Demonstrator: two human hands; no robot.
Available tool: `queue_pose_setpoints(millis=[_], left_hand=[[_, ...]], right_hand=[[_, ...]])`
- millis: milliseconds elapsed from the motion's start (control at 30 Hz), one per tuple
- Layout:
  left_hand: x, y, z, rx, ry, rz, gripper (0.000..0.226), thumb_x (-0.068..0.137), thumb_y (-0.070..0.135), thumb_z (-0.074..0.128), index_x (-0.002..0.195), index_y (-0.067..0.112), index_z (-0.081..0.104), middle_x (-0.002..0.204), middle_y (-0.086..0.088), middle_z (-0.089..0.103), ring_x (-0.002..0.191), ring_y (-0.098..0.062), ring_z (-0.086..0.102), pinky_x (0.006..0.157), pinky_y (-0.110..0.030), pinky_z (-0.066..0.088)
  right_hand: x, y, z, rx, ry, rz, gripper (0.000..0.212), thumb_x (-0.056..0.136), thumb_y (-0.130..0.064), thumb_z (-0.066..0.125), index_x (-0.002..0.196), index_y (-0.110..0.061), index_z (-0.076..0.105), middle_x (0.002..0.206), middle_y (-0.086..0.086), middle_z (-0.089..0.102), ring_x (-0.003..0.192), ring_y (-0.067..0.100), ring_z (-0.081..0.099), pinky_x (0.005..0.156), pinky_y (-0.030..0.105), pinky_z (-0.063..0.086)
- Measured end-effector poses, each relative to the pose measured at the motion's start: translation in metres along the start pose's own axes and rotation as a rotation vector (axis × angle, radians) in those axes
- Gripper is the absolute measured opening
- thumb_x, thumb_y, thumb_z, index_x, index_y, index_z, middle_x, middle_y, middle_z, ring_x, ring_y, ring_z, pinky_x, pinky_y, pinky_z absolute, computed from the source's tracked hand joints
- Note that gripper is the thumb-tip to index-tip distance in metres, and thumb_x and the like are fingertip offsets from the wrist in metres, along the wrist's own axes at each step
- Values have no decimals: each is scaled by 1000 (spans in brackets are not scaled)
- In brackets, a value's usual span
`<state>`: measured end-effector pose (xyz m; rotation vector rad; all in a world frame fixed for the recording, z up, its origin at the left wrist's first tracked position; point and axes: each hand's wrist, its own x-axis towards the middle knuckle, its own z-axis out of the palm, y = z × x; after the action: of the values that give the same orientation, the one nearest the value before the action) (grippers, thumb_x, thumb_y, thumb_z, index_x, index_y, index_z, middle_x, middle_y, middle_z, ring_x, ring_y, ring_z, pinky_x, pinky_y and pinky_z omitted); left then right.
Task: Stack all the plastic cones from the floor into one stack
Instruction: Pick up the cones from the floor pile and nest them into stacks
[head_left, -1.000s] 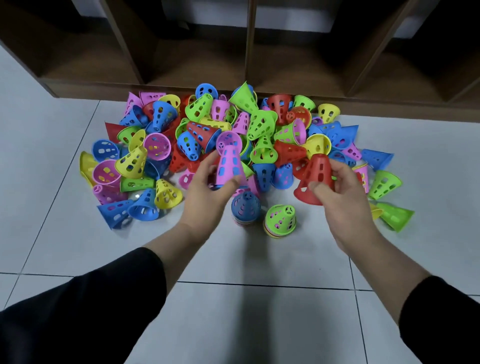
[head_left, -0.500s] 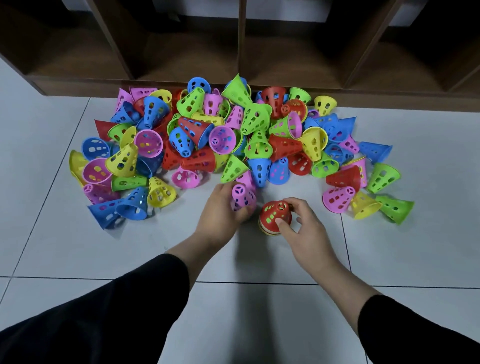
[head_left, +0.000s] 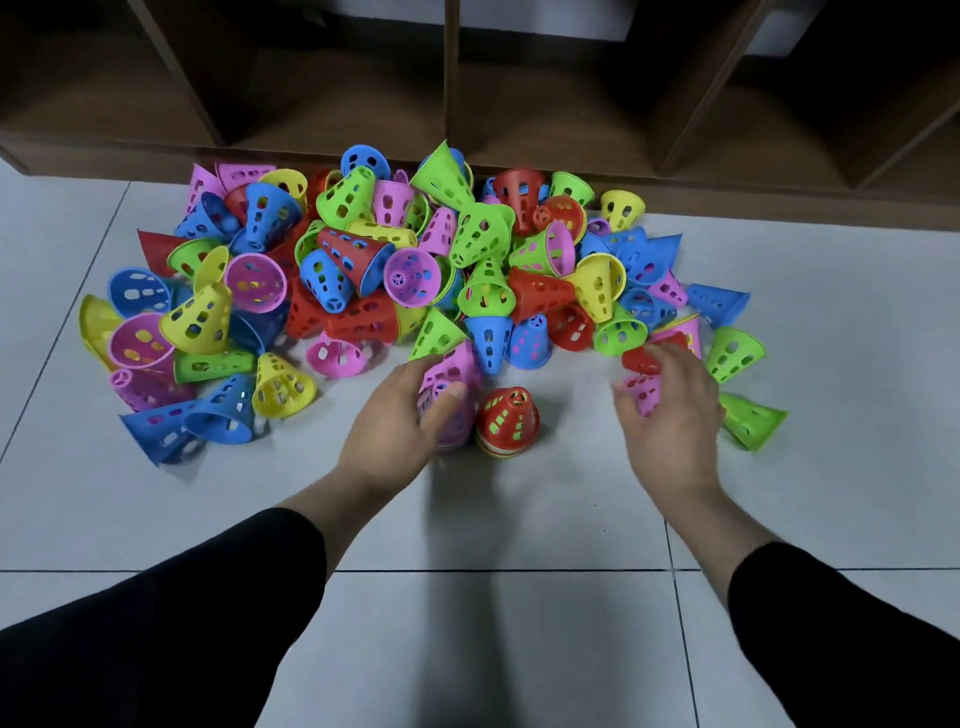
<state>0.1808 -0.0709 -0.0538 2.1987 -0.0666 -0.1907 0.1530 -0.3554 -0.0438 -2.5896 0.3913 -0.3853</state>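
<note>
Here, at my far left, the heap of plastic cones (head_left: 363, 270) begins on the pale tiled floor (head_left: 519, 519): a blue cone (head_left: 171, 426) lies on its side at the near edge, with a yellow cone (head_left: 283, 387) just beside it, mouth down and leaning. The heap spreads across the tiles in front of a dark wooden shelf unit (head_left: 452, 78), cones of pink, green, red, blue and yellow tumbled over and against each other at every angle.

Nearer the middle, my left hand (head_left: 400, 431) is wrapped round a pink stack (head_left: 449, 384), fingers curled over its far side and thumb pressed on the near side. The stack stands on the floor at the near edge of the heap, touching a green cone (head_left: 436, 335) behind it.

Just to the right, apart from my fingers, a second short stack topped with a red cone (head_left: 508, 418) stands upright on the floor, with yellow and red rims showing at its base.

Further right, my right hand (head_left: 670, 415) reaches over a pink cone (head_left: 644, 392) and a red cone (head_left: 644, 358) at the heap's edge. The hand is blurred; I cannot tell whether it grips either one. Beyond it a green cone (head_left: 750, 418) lies on its side, alone.
</note>
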Motion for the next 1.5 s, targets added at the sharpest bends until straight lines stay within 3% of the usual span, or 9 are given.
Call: queue_pose_setpoints(millis=[100,200,467,733,833,967,1167,1367,1500], left_hand=[[22,12,-7,66,44,-11,46,100,53,43,135,24,54,133,2,60,117,-17,58,95,-34,47],[62,18,-13,275,-134,-39,34,103,19,42,135,20,56,136,-8,59,114,-26,61,94,-41,52],[100,9,-24,732,-699,210,70,98,-6,34,154,36,30,157,-3,33,142,-28,36,111,-39,37],[99,-1,-23,859,-540,233,36,101,36,48,137,39,47,109,-1,56,107,-27,58,89,-41,51],[94,-13,-30,686,-454,236,37,96,46,56,129,31,58,114,0,63,106,-24,61,89,-38,51],[82,-19,-43,510,-247,267,30,97,40,57,118,19,60,111,-4,63,98,-26,61,76,-33,45],[56,0,-74,191,19,173,26,95,52,55,94,26,55,89,3,64,80,-16,62,66,-35,52],[37,26,-97,311,-162,306,33,79,52,71,86,25,53,91,11,55,78,-5,56,60,-22,44],[31,39,-92,609,-371,354,41,80,44,74,107,25,50,94,4,56,81,-16,60,69,-35,52]], right_hand=[[14,29,-5,-85,-196,102,60,88,-23,69,144,-14,47,143,11,48,131,35,44,108,50,39],[17,42,-1,-89,-360,67,57,91,-16,67,145,-10,47,146,14,47,136,33,42,112,45,36],[15,45,19,-114,-504,34,54,92,-12,67,143,-8,49,139,17,50,129,33,49,107,38,39],[11,32,37,-30,-483,144,42,88,-20,73,126,-17,55,108,11,65,100,32,62,73,30,42],[15,17,28,96,-373,133,40,90,-28,72,125,-22,54,103,1,61,103,32,59,79,37,47],[19,-13,7,237,-331,39,39,90,-38,69,123,-35,47,111,-2,66,79,23,61,76,42,53],[16,-47,-24,395,-306,-20,41,88,-51,65,122,-39,44,113,-10,64,82,20,68,77,51,56],[-1,-72,-28,223,-383,-319,45,90,-51,59,128,-34,43,122,-10,62,105,8,55,86,10,36],[-17,-76,-1,64,-521,-356,48,94,-38,60,138,-30,43,135,-3,53,120,23,50,94,39,46]])
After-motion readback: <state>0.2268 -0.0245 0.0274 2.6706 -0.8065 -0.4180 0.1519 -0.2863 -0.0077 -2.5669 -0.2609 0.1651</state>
